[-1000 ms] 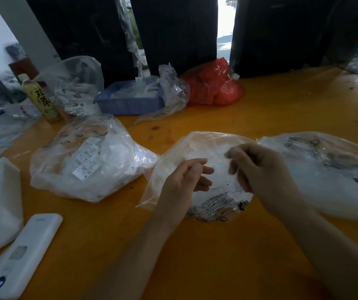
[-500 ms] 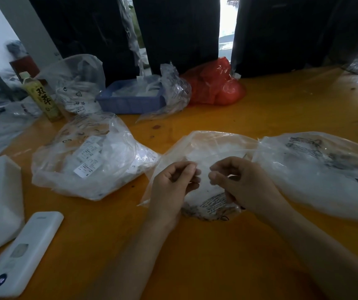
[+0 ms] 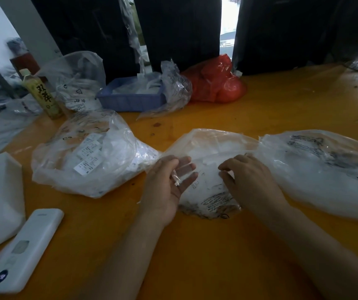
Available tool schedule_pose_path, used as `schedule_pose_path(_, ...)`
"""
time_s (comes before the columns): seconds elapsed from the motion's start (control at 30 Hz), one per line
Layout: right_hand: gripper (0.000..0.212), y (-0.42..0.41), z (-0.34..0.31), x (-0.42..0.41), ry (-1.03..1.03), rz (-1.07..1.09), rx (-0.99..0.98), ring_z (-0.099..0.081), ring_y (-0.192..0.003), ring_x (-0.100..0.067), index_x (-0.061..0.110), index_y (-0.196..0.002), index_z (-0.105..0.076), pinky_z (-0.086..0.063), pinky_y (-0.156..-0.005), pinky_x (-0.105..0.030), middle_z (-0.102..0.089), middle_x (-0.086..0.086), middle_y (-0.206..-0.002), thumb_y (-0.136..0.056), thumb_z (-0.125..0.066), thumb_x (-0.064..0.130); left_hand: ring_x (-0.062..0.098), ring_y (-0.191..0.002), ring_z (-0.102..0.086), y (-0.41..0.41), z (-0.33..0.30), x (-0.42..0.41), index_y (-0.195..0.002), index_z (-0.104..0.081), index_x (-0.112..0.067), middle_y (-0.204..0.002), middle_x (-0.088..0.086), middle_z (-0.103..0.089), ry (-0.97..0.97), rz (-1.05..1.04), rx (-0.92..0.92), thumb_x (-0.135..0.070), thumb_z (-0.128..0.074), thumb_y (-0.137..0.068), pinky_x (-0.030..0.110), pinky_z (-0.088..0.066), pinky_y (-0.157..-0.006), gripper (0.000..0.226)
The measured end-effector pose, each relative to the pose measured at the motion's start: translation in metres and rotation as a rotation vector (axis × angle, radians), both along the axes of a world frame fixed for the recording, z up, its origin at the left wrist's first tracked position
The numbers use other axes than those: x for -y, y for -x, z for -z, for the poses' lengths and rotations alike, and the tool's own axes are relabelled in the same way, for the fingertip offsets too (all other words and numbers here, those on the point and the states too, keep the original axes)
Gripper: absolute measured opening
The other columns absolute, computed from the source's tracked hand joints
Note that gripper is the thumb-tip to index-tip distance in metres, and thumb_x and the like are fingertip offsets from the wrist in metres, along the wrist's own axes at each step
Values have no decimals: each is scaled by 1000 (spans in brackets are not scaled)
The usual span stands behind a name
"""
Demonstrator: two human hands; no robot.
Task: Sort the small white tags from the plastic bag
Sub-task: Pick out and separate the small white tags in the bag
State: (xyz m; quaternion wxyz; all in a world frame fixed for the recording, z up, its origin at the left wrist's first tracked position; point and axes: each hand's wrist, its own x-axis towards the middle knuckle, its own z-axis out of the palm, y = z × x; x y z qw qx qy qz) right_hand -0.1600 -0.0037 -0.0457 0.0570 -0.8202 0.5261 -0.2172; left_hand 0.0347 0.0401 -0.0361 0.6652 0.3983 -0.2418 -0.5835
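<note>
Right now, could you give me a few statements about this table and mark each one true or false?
1. A red bag lies at the far edge of the table. True.
2. The green bottle lies on its side. False: it stands upright, at the far left.
3. The left hand has its fingers spread, with a small clear piece of plastic against them. True.
4. The blue tray sits right in front of the person. False: it sits near the far edge, beyond the clear bags.
5. The right hand rests on the middle clear bag. True.
6. The white remote lies to the right of both hands. False: it lies near left.
</note>
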Motion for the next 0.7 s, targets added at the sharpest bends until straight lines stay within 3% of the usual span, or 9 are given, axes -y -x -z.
schedule_pose_path(0.13,53,0,5,1,-157,-7,-132,-46,-126,-25,33,-145,-50,-43,-101,-39,-49,-1,-138,-96,-58,53,18,-85,-77,2,1,-3,-95,-73,-18,-100,6,-79,-21,13,167,-11,-64,-102,23,-55,-54,13)
schedule_pose_path(0.27,43,0,5,0,-134,-9,-104,-50,-117,-23,35,-136,-58,-45,-89,-34,-49,0,-133,-96,-60,50,14,-86,-78,5,3,-5,-96,-82,-28,-105,1,-80,-22,27,263,-21,-72,-97,18,-48,-48,12)
schedule_pose_path(0.4,30,-1,4,-2,-49,12,48,-51,-92,-12,28,-125,-67,-42,-75,-28,-60,1,-116,-100,-59,41,19,-101,-79,7,6,-5,-94,-84,-25,-113,6,-81,-10,27,253,-15,-71,-97,20,-57,-60,17)
schedule_pose_path(0.53,21,1,0,-1,-79,26,264,-56,-77,-1,28,-117,-69,-44,-70,-23,-62,16,-99,-99,-62,36,26,-98,-80,7,11,-2,-107,-77,-7,-106,16,-81,-4,13,174,-1,-69,-96,21,-62,-71,15)
schedule_pose_path(0.63,14,3,-3,-2,-131,54,461,-58,-80,6,30,-109,-68,-42,-57,-11,-61,24,-87,-95,-70,28,30,-96,-80,7,13,-1,-112,-71,-3,-105,20,-80,-6,8,135,2,-71,-94,21,-62,-74,19)
schedule_pose_path(0.7,15,4,-4,-2,-182,69,590,-58,-78,8,32,-106,-64,-44,-59,-6,-62,19,-83,-94,-72,29,33,-96,-80,7,14,0,-109,-69,-4,-105,22,-80,-3,3,143,0,-72,-93,22,-63,-75,16)
